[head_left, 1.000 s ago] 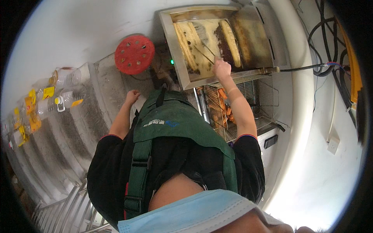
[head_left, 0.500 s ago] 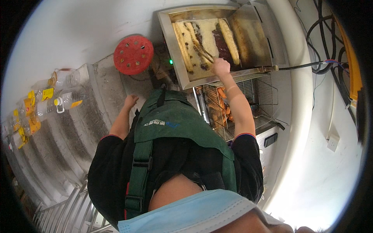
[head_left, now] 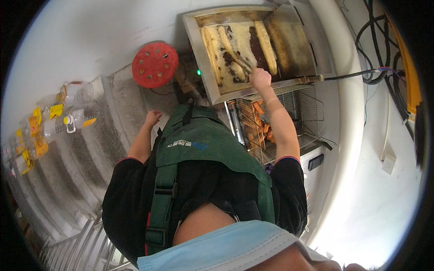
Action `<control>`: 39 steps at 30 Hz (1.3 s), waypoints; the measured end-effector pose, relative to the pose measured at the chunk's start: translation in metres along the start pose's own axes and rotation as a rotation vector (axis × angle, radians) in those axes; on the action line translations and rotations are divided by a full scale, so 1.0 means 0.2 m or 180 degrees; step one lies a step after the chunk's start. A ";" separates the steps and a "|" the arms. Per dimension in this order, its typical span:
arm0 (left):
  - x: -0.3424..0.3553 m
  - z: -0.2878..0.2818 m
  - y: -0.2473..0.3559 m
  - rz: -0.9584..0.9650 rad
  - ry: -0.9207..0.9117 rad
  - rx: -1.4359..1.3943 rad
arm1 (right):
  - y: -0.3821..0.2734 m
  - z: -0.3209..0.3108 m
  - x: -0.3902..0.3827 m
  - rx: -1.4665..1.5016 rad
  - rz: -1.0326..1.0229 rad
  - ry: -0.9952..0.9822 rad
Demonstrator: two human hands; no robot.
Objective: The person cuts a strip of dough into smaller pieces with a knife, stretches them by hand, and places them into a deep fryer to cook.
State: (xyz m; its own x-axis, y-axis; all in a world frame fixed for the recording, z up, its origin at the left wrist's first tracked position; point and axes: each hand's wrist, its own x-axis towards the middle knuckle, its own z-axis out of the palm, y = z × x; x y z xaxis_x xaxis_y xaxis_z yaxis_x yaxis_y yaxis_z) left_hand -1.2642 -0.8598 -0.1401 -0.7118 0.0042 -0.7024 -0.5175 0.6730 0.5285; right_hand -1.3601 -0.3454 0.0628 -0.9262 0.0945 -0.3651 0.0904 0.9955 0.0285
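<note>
In the head view, my right hand (head_left: 261,79) is closed round a pair of tongs (head_left: 243,62) over a metal deep fryer (head_left: 205,67). The tongs' far ends reach into foaming oil beside a long pale-golden dough stick (head_left: 227,39). Another dough stick (head_left: 210,54) floats near the fryer's left wall, and one more (head_left: 266,47) lies to the right. Dark patches of oil show between the foam. My left hand (head_left: 153,118) hangs beside my green apron (head_left: 199,140), its fingers loosely bent and holding nothing.
Below the fryer stands a wire basket (head_left: 282,128) with orange-brown fried pieces (head_left: 261,119). A red round stool (head_left: 155,65) is at the upper left. Several plastic bottles (head_left: 81,115) lie on the left. A white pipe (head_left: 346,113) and black cables (head_left: 375,40) run along the right.
My right hand has shifted slightly right with the tongs. The middle dough stick and the foam round it have moved a little. My left hand stays at my side.
</note>
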 end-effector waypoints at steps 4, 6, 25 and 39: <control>0.02 0.00 -0.10 -0.0073 0.0114 0.0030 | 0.02 -0.03 -0.02 0.0004 0.0076 0.0076; 0.03 0.00 -0.12 -0.0056 0.0072 0.0010 | -0.01 -0.03 -0.02 -0.0190 0.0014 -0.0033; -0.01 -0.01 -0.01 -0.0096 0.0051 -0.0176 | 0.34 -0.02 0.07 -0.0286 0.1159 0.0169; -0.01 -0.05 -0.09 -0.0081 0.0204 0.0136 | 0.52 -0.08 0.08 0.0280 0.1029 0.0149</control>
State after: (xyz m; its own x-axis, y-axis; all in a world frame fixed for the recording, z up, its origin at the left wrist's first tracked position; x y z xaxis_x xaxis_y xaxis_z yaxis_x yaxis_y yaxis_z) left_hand -1.2583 -0.8791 -0.1426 -0.7282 -0.0598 -0.6828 -0.5161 0.7033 0.4889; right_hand -1.3713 -0.2410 0.0757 -0.8600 0.4076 -0.3070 0.4117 0.9097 0.0546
